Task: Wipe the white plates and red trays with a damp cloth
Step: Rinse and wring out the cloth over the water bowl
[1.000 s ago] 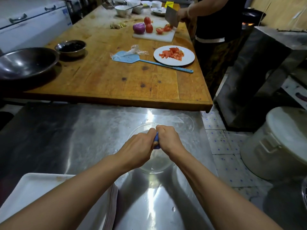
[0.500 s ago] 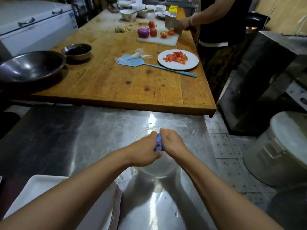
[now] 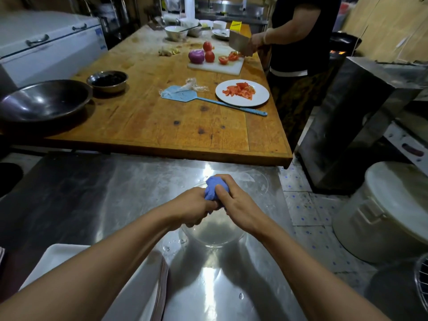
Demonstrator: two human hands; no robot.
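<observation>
While both hands are closed around the blue cloth, the left hand grips its lower end and the right hand wraps its upper part, just above a clear glass bowl on the steel tabletop. A stack of white trays lies near the left forearm. On the wooden tabletop behind, a white plate holds cut tomato.

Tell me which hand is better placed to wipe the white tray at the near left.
Probably left: the left hand grips the blue cloth too, and the white tray lies on its side.
</observation>
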